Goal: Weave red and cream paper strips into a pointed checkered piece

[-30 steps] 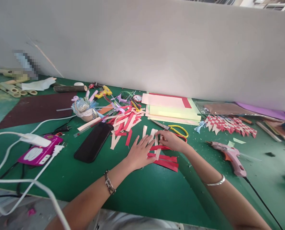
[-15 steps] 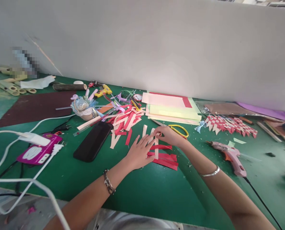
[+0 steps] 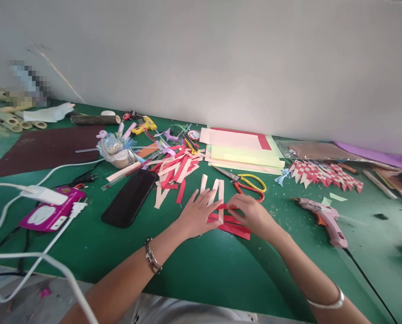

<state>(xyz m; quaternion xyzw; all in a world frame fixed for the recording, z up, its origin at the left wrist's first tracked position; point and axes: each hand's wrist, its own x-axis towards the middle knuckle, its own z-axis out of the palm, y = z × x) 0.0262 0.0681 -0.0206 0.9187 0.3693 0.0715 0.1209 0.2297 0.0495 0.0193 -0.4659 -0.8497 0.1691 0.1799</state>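
My left hand (image 3: 196,216) lies flat with its fingers spread over a small weave of paper strips, pressing them to the table. Pale pink strips (image 3: 221,189) run away from me beneath its fingers. Across them lie red strips (image 3: 234,229), the nearest ones poking out to the right of the hand. My right hand (image 3: 251,213) pinches the right part of a red paper strip (image 3: 223,206), whose other end passes by the left fingers. Just beyond the right hand are scissors (image 3: 234,177) with one yellow and one orange handle, blades apart.
Loose red and pink strips (image 3: 178,168) are heaped beyond a black phone (image 3: 129,198). Paper sheets (image 3: 241,155) are stacked at the back. To the right are a pink glue gun (image 3: 325,218) and a checkered woven piece (image 3: 325,174). A magenta power strip (image 3: 54,211) with cables lies left.
My right hand has moved from the far ends of the pale strips toward me and right, onto the red strip, uncovering the scissors. My left hand stays in place.
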